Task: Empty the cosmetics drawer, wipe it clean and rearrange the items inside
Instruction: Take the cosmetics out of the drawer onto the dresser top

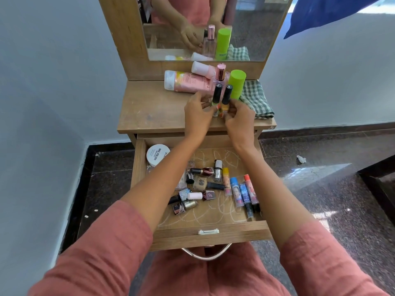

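Above tabletop (149, 110), hands (197, 117) (239, 122) around polish bottles (217, 94) (227, 95)

Wood-framed mirror (256, 28), blue fabric (333, 13) top right, dark speckled floor (320, 146), small white scrap (301, 159), perhaps crumpled paper

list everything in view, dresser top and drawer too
held polish bottles: two, yellow-green and orange, above tabletop
pink tubes: two, pink, lying at tabletop back
perfume bottle: one, pink, upright on tabletop
green bottle: one, lime, upright beside it
checked cloth: one, green-white, tabletop right
drawer: one, wood, pulled open
white jar: one, white, drawer back left
loose polish bottles: several, mixed, drawer middle
lip balm sticks: about four, mixed caps, drawer right
left hand: holds yellow-green bottle
right hand: holds orange bottle
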Motion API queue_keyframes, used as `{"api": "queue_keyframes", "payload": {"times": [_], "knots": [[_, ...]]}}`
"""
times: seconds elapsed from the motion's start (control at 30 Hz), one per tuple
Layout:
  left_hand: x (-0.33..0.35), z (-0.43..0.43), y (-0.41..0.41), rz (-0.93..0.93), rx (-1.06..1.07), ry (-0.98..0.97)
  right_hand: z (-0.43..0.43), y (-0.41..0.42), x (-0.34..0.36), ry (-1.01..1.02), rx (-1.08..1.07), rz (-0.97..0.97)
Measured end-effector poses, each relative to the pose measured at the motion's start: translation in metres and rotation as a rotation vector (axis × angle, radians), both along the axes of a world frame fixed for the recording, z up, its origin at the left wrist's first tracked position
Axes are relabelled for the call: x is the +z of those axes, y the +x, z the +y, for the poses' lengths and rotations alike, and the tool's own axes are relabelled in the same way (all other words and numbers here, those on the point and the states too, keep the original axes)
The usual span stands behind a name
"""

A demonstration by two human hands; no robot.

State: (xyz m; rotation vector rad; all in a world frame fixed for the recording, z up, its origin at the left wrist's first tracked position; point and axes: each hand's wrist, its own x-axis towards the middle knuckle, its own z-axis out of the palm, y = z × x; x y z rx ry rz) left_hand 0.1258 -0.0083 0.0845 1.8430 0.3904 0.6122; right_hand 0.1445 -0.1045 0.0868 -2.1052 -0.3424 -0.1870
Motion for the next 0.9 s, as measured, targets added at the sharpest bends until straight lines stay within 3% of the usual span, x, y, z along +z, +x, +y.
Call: {"api": "queue_keyframes", "payload": {"times": [0.27, 0.47, 0.7, 0.9], "knots": [[-0.007, -0.001, -0.010, 0.036, -0.008, 0.009, -0.010, -0.007, 0.000, -0.027, -0.014, -0.031], [-0.005, 0.001, -0.064, -0.033, -0.090, 0.078, -0.040, -0.036, -0.007, -0.058, 0.076, -0.049], [-0.033, 0.022, -0.137, 0.455, -0.427, 0.231, -0.060, -0.075, -0.036, -0.353, 0.407, 0.198], [-0.062, 0.035, -0.175, 0.730, -0.329, 0.416, -0.051, -0.098, -0.056, -0.595, 0.615, 0.312]]}}
